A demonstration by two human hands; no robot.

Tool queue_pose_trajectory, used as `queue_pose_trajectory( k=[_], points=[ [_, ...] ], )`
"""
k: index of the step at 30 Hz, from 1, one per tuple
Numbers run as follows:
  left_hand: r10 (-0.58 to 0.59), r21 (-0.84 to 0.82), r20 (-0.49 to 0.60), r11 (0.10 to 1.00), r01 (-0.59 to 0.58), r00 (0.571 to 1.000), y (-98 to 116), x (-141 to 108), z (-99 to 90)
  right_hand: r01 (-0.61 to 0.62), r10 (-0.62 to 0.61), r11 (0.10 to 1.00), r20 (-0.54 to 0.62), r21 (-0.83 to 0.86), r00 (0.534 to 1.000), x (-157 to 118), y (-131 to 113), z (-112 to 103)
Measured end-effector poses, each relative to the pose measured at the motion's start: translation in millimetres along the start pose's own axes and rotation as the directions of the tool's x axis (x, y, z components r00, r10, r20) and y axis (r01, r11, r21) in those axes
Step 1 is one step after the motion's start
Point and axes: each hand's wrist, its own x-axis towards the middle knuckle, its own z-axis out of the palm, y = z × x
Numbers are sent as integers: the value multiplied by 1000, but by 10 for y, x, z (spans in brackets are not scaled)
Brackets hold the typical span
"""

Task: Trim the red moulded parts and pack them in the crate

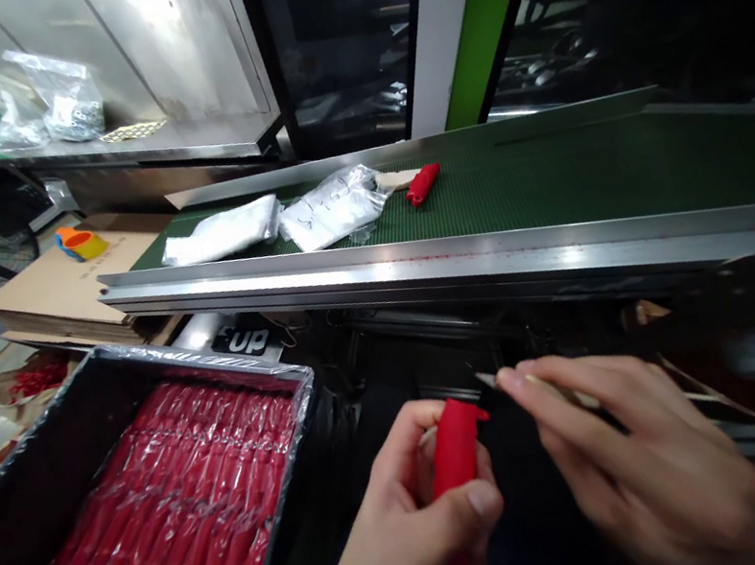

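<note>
My left hand (pixel 419 519) is wrapped round a red plastic handle (pixel 455 449), thumb along its near side. A small red tab sticks out at the handle's upper right end. My right hand (pixel 632 442) pinches a slim knife (pixel 486 380); its pointed metal tip shows beyond the fingertips, apart from the handle, and most of it is hidden by the fingers. To the left stands a dark plastic-lined box (pixel 305 388) with rows of red handles (pixel 198 470) wrapped in clear film.
A green conveyor belt (pixel 548 174) with a metal rail runs across ahead. On it lie white packages (pixel 223 232) and another red piece (pixel 423 184). Flat cardboard (pixel 56 281) with an orange-and-yellow tape roll (pixel 82 242) is at left. A metal shelf (pixel 206 137) holds clear bags.
</note>
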Motion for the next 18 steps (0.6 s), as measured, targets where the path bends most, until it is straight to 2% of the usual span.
queue_pose_trajectory(
  k=[3, 6, 8, 13, 18],
  points=[
    [16, -18, 31, 1000, -16, 999, -22, 6, -32, -104, 107, 991, -25, 90, 994, -31, -7, -7],
    [42, -84, 34, 996, -39, 999, -25, 33, -63, -162, 168, 965, -10, 207, 986, -60, -111, -15],
    [46, -141, 74, 989, -35, 996, -28, 44, -73, -196, 208, 945, -20, 262, 978, -74, -197, -7],
    [26, -250, 176, 968, 19, 984, -55, 37, -66, -187, 208, 926, -29, 328, 978, -104, -280, 47],
    [11, -309, 220, 949, 59, 975, -61, 28, -53, -141, 172, 918, -52, 370, 984, -130, -268, 76]
  ],
)
